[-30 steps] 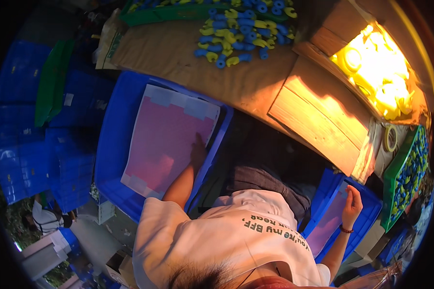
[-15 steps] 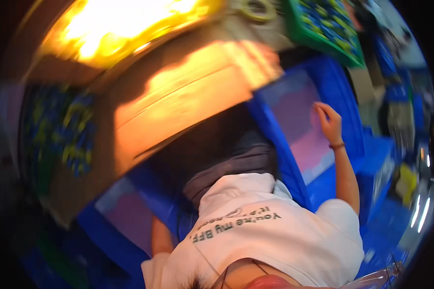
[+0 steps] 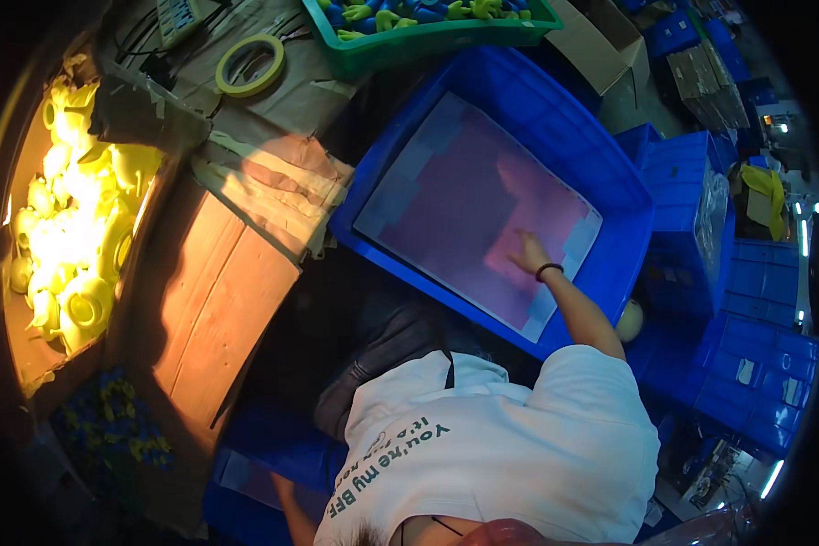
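Observation:
My right hand (image 3: 528,256) is over the near right part of a large blue bin (image 3: 373,250), fingers apart and holding nothing visible. A flat sheet (image 3: 455,196), pinkish purple with pale grey edges, lies inside the bin. My left forearm (image 3: 289,510) shows at the lower left, beside a second blue bin (image 3: 232,505); the left hand itself is hidden.
Brightly lit yellow pieces (image 3: 73,246) fill a box at left. Cardboard (image 3: 218,300) lies between it and me. A green tray (image 3: 437,38) of blue and yellow pieces and a yellow tape roll (image 3: 277,68) are at the far side. Blue crates (image 3: 678,205) stand at right.
The view has swung to the right, bringing the right bin toward the middle. My right hand stays over that bin, its fingers more spread than before.

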`<state>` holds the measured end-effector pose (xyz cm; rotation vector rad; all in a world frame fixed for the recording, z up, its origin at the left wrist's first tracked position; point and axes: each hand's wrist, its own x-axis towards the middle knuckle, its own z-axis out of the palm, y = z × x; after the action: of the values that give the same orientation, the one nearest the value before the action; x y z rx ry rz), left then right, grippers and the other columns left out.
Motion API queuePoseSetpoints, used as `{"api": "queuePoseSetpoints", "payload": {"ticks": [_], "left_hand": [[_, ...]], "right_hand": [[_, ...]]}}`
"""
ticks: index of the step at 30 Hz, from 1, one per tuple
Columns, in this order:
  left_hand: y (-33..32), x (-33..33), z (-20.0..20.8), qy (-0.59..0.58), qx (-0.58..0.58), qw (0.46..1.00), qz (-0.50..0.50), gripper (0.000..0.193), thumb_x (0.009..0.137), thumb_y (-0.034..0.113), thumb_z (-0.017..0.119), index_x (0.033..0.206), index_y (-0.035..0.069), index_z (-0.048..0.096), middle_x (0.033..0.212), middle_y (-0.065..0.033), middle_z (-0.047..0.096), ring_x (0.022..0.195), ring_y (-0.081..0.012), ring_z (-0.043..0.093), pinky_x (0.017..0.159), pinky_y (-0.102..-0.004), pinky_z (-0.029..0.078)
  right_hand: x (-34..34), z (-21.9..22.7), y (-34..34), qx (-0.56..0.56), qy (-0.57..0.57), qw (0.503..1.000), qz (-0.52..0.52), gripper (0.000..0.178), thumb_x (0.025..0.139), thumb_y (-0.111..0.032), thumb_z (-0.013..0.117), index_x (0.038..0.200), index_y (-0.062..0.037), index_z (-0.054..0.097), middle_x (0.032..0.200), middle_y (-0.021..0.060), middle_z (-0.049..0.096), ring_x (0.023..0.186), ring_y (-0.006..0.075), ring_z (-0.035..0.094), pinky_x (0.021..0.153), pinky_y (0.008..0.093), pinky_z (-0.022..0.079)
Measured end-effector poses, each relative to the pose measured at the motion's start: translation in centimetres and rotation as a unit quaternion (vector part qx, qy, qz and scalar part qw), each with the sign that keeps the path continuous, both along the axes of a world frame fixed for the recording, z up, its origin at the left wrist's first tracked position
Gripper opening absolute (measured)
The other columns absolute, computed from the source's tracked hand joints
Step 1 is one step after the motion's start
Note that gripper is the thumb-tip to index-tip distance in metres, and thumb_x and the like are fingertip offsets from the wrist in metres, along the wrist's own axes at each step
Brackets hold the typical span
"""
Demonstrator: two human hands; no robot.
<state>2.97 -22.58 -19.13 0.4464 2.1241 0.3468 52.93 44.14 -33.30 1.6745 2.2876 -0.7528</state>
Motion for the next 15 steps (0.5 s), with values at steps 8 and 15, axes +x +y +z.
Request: {"api": "queuePoseSetpoints", "payload": {"ticks": [8,15], "left_hand": [[-0.9,-11.8,5.5,0.308,-0.066,0.947,0.061,0.031,0.091,0.017,0.06,0.103,-0.011,0.063,0.099,-0.0295,0.066,0.09,-0.0461,0.063,0.084,-0.0496,0.049],[-1.4,-9.7,4.7,0.433,-0.044,0.9,0.027,0.039,0.094,0.022,0.062,0.116,-0.009,0.064,0.118,-0.031,0.064,0.107,-0.0464,0.061,0.094,-0.0482,0.048]], "right_hand": [[-13.6,-0.2,-8.0,-0.015,-0.05,0.974,0.219,0.113,0.072,-0.042,0.082,0.162,-0.0204,0.018,0.164,0.0324,0.004,0.151,0.0543,0.002,0.112,0.0763,0.018],[-13.6,-1.3,-9.2,-0.004,-0.055,0.98,0.189,0.106,0.072,-0.029,0.079,0.161,-0.0203,0.022,0.166,0.0303,0.004,0.152,0.0526,-0.002,0.111,0.0781,0.015]]}}
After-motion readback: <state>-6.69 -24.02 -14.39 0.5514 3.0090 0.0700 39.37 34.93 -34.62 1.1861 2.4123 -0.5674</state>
